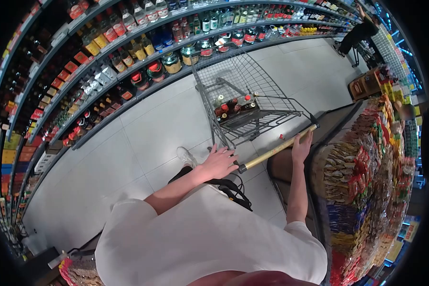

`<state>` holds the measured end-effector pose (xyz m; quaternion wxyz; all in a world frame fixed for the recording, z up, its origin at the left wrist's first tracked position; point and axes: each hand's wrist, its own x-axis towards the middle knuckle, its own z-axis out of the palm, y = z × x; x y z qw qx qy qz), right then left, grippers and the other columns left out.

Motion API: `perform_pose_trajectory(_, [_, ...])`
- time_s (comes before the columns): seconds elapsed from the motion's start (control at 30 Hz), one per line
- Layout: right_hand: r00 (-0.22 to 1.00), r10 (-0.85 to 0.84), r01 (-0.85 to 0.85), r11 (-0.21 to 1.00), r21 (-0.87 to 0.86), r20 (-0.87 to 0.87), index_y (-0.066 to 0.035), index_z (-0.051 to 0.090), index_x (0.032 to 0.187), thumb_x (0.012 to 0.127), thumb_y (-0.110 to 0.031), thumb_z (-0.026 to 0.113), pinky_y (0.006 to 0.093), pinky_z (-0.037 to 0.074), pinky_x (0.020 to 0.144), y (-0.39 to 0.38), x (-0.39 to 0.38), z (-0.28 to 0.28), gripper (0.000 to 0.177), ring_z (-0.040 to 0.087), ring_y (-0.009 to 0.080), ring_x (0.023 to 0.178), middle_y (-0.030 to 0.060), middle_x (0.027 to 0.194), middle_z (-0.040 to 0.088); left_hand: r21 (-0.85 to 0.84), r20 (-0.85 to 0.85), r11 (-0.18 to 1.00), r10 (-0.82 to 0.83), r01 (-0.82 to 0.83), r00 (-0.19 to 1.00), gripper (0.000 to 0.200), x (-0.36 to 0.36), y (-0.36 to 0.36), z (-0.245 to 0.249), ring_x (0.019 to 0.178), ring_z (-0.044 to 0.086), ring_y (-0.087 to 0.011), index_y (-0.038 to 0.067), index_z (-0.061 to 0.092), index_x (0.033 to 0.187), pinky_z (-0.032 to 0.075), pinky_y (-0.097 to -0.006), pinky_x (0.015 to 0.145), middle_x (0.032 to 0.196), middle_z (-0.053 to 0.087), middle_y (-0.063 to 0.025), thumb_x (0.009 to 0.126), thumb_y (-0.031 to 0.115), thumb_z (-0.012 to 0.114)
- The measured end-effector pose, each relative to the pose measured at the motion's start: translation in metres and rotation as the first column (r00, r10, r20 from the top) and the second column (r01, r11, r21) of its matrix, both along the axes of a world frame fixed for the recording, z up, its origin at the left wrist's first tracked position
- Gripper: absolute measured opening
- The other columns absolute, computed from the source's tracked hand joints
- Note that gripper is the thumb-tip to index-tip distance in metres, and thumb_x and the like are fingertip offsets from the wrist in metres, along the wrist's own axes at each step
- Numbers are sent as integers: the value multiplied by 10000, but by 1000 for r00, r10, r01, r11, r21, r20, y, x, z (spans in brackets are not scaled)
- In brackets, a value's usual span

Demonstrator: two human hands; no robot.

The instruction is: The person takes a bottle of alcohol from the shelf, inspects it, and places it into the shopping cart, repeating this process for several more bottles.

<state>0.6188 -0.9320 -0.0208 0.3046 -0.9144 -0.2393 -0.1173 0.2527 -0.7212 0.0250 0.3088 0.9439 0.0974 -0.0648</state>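
Observation:
A wire shopping cart (277, 78) stands in front of me with its yellow handle (273, 153) slanting across the view. My right hand (301, 147) is closed around the handle near its right end. At the other end, my left hand (218, 163) has its fingers spread, with the fingertips close to the black end of the handle and the cart's side frame. Several bottles (234, 107) with dark contents and red or pale caps sit together in the cart, toward the handle side.
Shelves (152, 51) packed with bottles and boxes curve along the left and far side. To the right, a bin heaped with packaged snacks (355, 178) stands close to my right arm. Farther off, a person in dark clothes (359, 34) reaches up. Pale floor tiles (148, 124) run between.

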Motion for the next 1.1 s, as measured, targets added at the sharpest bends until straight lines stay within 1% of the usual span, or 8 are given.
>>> perform_pose_trajectory(0.1, [979, -48, 48, 999, -6, -198, -41, 447, 1582, 1035, -413, 634, 469, 436, 1154, 3, 6, 16, 687, 515, 413, 1431, 243, 1564, 522, -17, -40, 998, -63, 63, 997, 549, 16, -8, -2, 1451, 473, -390, 110, 592, 1463, 268, -671, 1236, 1486, 605, -125, 1069, 488, 532])
perform_pose_trajectory(0.13, [986, -35, 37, 999, 4, -163, -42, 435, 1590, 1035, -470, 625, 471, 504, 1052, 3, 12, 11, 727, 646, 416, 1271, 227, 1356, 692, -20, -53, 997, -70, 69, 996, 547, 22, -11, -2, 1435, 494, -382, 103, 603, 1445, 279, -654, 1237, 1447, 635, -116, 1047, 477, 569])
perform_pose_trajectory(0.33, [964, -101, 77, 991, -106, -246, -88, 495, 1582, 1018, -560, 622, 472, 559, 892, 18, 29, 24, 747, 752, 385, 988, 182, 1020, 792, -80, -68, 991, -112, 106, 991, 552, 35, -29, -4, 1427, 502, -360, 85, 610, 1434, 341, -599, 1211, 1469, 618, -116, 1004, 431, 635])
perform_pose_trajectory(0.6, [970, -46, 12, 990, -143, -239, -148, 555, 1553, 1004, -581, 639, 468, 560, 872, 43, 63, 25, 704, 748, 366, 947, 180, 1011, 783, -130, -86, 980, -163, 151, 983, 638, 55, -40, -8, 1392, 523, -340, 80, 559, 1486, 461, -487, 1135, 1488, 596, -101, 947, 387, 711])
perform_pose_trajectory(0.67, [973, -27, -20, 979, -201, -231, -156, 544, 1564, 1015, -592, 606, 469, 555, 880, 51, 70, 27, 704, 744, 372, 984, 187, 1044, 778, -20, -98, 978, -206, 205, 974, 668, 63, -46, -11, 1323, 569, -322, 82, 592, 1473, 530, -448, 1050, 1387, 649, -79, 926, 441, 727])
perform_pose_trajectory(0.97, [974, 44, -102, 961, -257, -224, -124, 452, 1615, 1039, -604, 526, 478, 561, 837, 94, 104, 10, 753, 746, 370, 901, 205, 973, 763, -12, -319, 919, -377, 395, 869, 806, 105, -39, 4, 1325, 566, -326, 115, 458, 1602, 532, -440, 1046, 1468, 603, -56, 935, 494, 705])
perform_pose_trajectory(1.03, [947, 38, -118, 964, -238, -319, -103, 406, 1631, 1036, -589, 546, 461, 566, 811, 106, 90, 19, 782, 750, 341, 875, 206, 943, 749, -61, -352, 919, -384, 389, 853, 836, 110, -33, 1, 1402, 530, -326, 115, 435, 1618, 505, -449, 1100, 1542, 562, -80, 937, 521, 700])
perform_pose_trajectory(1.1, [889, 57, -135, 981, -142, -454, -73, 321, 1658, 1024, -526, 613, 416, 579, 763, 112, 82, 8, 831, 748, 276, 832, 199, 939, 727, -330, -195, 901, -357, 281, 914, 886, 106, -14, -11, 1493, 457, -326, 115, 401, 1637, 462, -452, 1161, 1633, 478, -124, 932, 561, 698])
